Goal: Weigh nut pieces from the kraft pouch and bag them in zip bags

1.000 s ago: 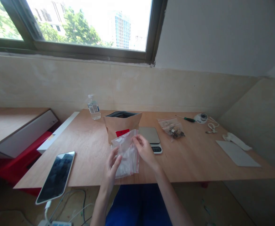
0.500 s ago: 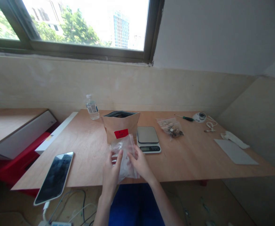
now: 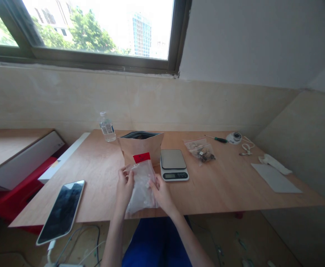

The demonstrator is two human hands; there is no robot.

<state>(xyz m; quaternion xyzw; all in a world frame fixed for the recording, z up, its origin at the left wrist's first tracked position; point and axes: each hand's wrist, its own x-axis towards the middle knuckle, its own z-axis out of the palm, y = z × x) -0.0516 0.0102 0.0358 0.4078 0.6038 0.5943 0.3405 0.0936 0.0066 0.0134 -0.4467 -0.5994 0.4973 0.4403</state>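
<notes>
A clear plastic zip bag (image 3: 142,191) is held up between my hands at the near edge of the table. My left hand (image 3: 125,185) pinches its upper left corner, thumb in front. On the bag's right side, my right hand (image 3: 161,193) grips the plastic between thumb and fingers. Just behind it stands a brown kraft paper pouch (image 3: 142,146), its top gaping and a red label (image 3: 141,157) on its front. To the right of the pouch sits a white kitchen scale (image 3: 174,165) with a grey plate; its display is too small to read.
A phone (image 3: 62,209) on a charging cable juts over the front left edge. A water bottle (image 3: 107,128) stands at the back left. Rightward lie bags of small parts (image 3: 202,151), a screwdriver (image 3: 220,139), a dome camera (image 3: 234,138) and a white sheet (image 3: 275,178).
My left hand has moved up and left to the bag's upper corner. The bag is spread wider and flatter. My right hand still holds its right side, and the view has shifted slightly.
</notes>
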